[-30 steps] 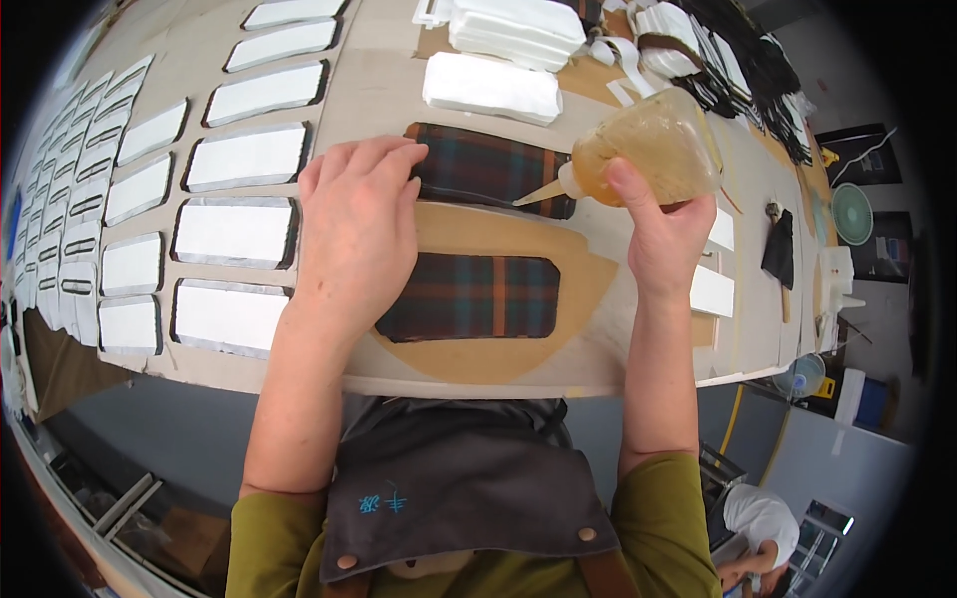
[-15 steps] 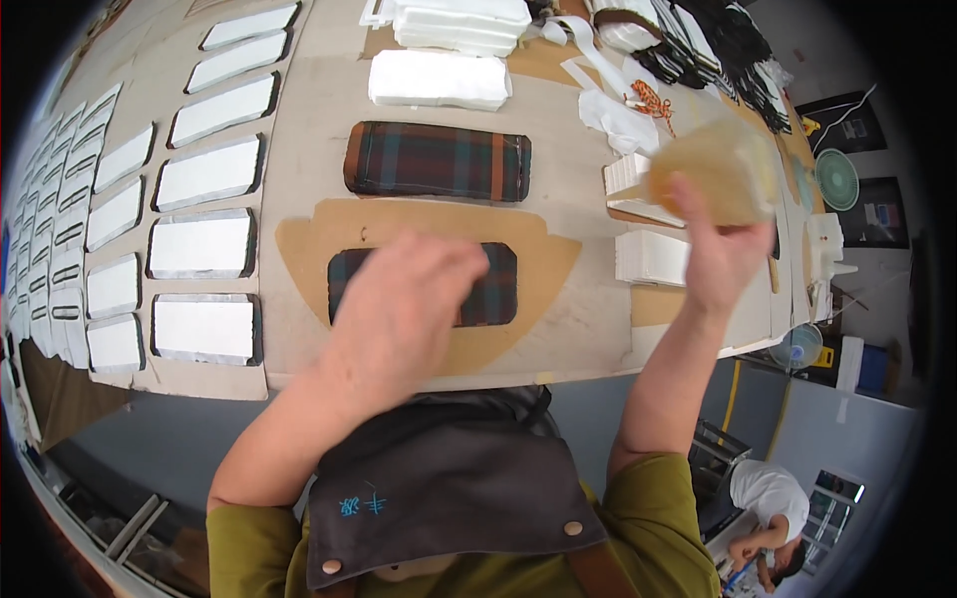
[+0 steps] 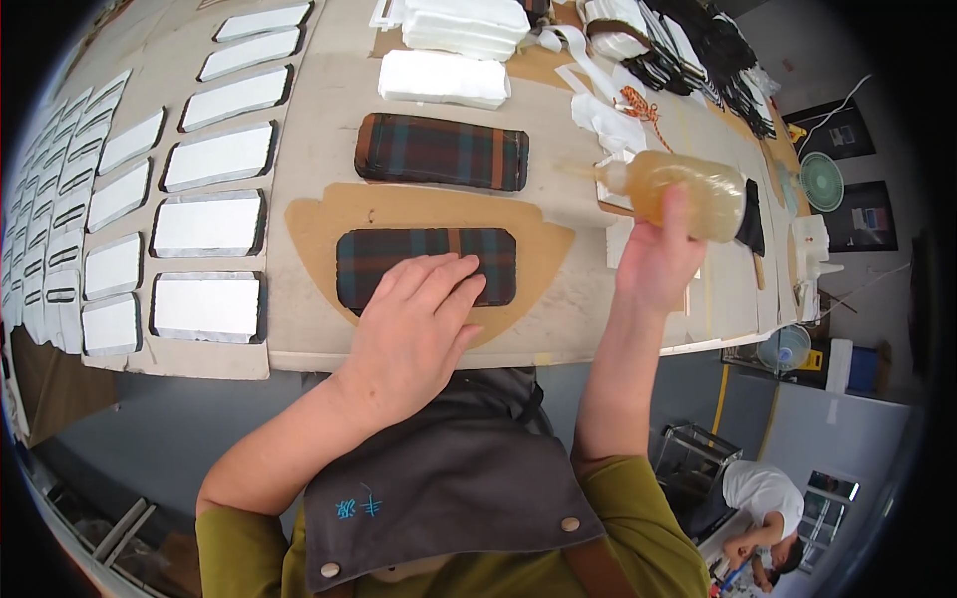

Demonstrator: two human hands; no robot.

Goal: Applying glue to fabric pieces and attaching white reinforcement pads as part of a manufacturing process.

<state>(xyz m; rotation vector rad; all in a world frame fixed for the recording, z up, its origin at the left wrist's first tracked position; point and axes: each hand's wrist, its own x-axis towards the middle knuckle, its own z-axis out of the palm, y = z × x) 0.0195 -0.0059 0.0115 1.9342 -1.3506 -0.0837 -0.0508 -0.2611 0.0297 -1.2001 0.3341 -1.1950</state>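
My left hand (image 3: 424,314) lies with its fingers stretched out over the near right part of a dark plaid fabric panel (image 3: 384,261). That panel rests on a brown board (image 3: 317,234) with curved sides. Raised over the right side of the table, my right hand (image 3: 666,249) grips a clear squeeze bottle (image 3: 688,191) of amber liquid. The bottle is tilted on its side, its nozzle pointing left. Just beyond the board sits a second plaid piece (image 3: 439,151), with a thicker edge, touched by neither hand.
White panels with dark edges (image 3: 206,307) stand in rows on the left. White stacks (image 3: 444,80) are at the back. Ribbon, orange cord (image 3: 638,102) and dark straps (image 3: 653,62) lie at the back right. Another person (image 3: 766,508) is beyond the table at the lower right.
My left hand has come down flat onto the near plaid panel. My right hand has turned the bottle onto its side, nozzle to the left, and moved slightly left.
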